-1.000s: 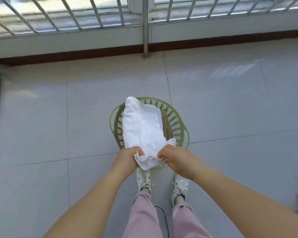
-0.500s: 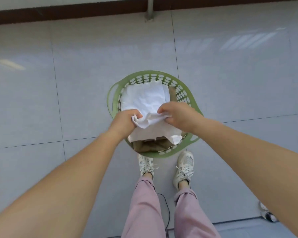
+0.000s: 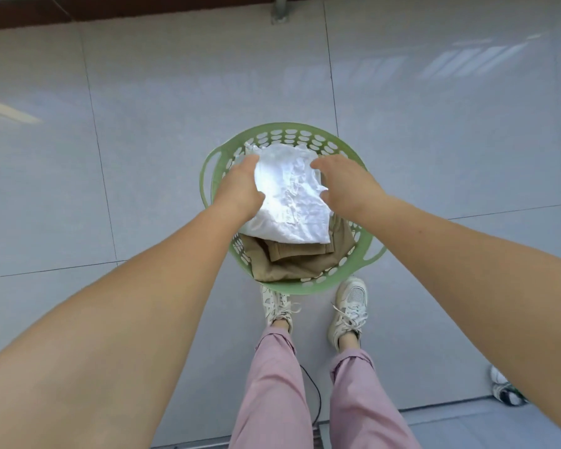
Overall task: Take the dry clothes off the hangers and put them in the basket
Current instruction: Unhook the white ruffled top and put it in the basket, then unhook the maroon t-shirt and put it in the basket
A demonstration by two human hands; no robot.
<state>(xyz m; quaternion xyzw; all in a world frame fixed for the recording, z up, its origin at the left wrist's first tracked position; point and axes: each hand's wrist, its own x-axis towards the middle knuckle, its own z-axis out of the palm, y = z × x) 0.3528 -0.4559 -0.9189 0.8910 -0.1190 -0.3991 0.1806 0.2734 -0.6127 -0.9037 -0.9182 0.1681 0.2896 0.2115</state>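
I am looking down at a pale grey tiled floor (image 3: 149, 131). A green perforated basket (image 3: 374, 251) is sitting directly on it, just ahead of two white sneakers (image 3: 350, 307), and another shoe (image 3: 504, 388) is lying far right.

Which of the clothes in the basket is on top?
The white garment is on top, between both hands. The tan garment lies under it, showing only at the near side of the green basket.
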